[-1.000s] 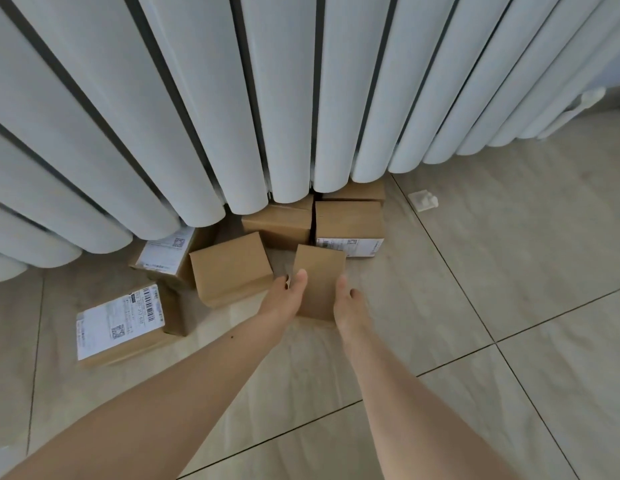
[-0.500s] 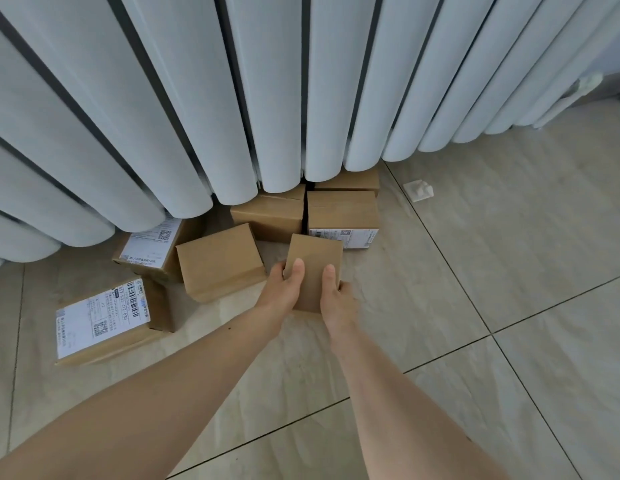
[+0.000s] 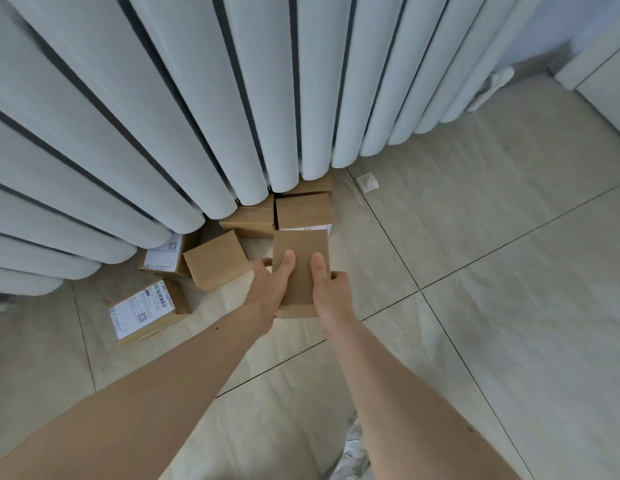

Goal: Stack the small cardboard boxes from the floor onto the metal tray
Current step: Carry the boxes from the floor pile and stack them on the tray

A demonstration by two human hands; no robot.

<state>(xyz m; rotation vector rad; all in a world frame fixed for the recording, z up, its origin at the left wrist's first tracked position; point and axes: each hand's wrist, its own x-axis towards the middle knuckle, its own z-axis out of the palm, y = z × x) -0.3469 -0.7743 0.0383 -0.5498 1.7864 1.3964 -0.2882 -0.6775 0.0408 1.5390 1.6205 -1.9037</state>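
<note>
Cardboard of plain brown corrugated type forms the held box, a small rectangular carton with flat faces and crisp edges; it is gripped between both hands just in front of the remaining boxes, and whether it rests on the floor or is raised clear of it cannot be told. The left hand is curled round the left side with the thumb laid on the top face; the right hand is curled round the right side, thumb likewise on top; the fingers beneath are hidden. The box is judged light and stiff, its matte surface offering fair friction; a hold at opposite side walls is judged sound, while heavy pressure on the unsupported top panel could dent it. A plain box lies tilted just to the left; two labelled boxes with white printed stickers lie further left; more cartons sit against the pleated pale curtain, whose folds hang to the floor. The floor is of smooth glazed beige tile with dark grout lines. No metal tray is visible.
</note>
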